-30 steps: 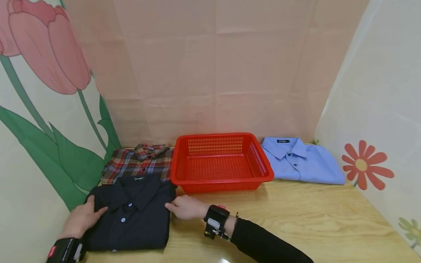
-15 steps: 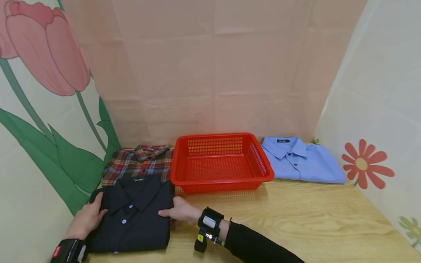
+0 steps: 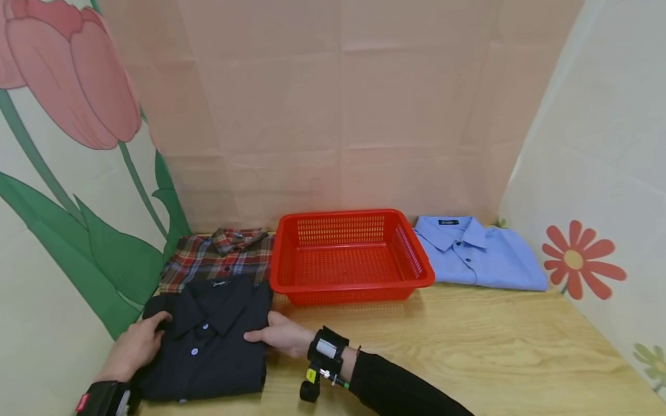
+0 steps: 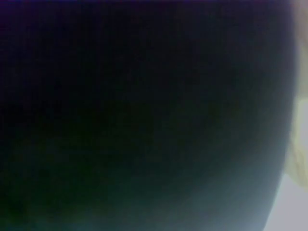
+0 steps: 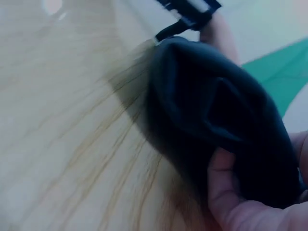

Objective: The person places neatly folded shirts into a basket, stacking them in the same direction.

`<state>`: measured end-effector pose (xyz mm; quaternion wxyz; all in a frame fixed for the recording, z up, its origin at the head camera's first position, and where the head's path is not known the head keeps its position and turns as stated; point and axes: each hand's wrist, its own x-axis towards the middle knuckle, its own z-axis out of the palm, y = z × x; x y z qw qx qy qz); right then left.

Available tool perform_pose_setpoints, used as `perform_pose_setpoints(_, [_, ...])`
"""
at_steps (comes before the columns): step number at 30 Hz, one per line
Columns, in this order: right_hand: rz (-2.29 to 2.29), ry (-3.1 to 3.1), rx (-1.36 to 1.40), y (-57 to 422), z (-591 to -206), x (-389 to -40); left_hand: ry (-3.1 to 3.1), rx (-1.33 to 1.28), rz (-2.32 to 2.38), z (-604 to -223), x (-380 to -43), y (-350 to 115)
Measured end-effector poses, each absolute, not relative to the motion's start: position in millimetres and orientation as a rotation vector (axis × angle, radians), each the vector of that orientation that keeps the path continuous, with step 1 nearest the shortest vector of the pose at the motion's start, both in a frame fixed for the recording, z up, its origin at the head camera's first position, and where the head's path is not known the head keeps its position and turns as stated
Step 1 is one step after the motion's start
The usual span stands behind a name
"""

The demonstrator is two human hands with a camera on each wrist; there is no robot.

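Pinch at the 3 o'clock edge of dark shirt [image 3: 224, 358]

Dark shirt lies folded at 8 o'clock from basket [image 3: 351, 288], collar toward 12 o'clock, pale buttons [image 3: 195, 351] facing up. Right hand [image 3: 285, 335] at its 3 o'clock edge: grip pinching the cloth, thumb [image 3: 254, 336] on top. Right wrist view agrees: bent fingers [image 5: 224, 180] press into the folded end, between 4 and 5 o'clock in that frame. Left hand [image 3: 134, 345] touches the 9 o'clock edge, fingers bent over the cloth; cannot tell whether this grip pinches or merely rests. Left wrist view is of little use: a dark blur fills nearly all of it. Whether the shirt's underside sits fully on table [image 3: 468, 341] is not clear.

Surroundings: plaid shirt [image 3: 208, 266], folded, at 9 o'clock from basket, just beyond dark shirt at its 12 o'clock side; the two overlap in view, contact uncertain. Blue shirt [image 3: 478, 260], folded, just beside basket at 3 o'clock, collar toward 12. Basket is red, upright, its walls slotted. Each wrist wears a black band [image 3: 328, 349]; black sleeve [image 3: 406, 387] on right arm. Tulip print [image 3: 73, 81] at 10 o'clock.
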<state>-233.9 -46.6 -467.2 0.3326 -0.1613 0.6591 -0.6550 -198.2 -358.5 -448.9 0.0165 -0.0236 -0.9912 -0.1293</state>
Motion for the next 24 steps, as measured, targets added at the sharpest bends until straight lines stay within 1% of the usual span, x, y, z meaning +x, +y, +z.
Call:
perform_pose_setpoints(7, [-1.624, 2.001, -0.646, -51, -462, -227, -3.061, -0.038, -0.403, -442, -199, -359])
perform_pose_setpoints(18, [-1.672, 1.996, -0.691, -53, -455, -228, -2.918, -0.014, -0.421, -433, -192, -356])
perform_pose_setpoints(24, [-1.745, 1.936, -0.722, -58, -442, -224, -2.831, 0.038, -0.429, -430, -188, -354])
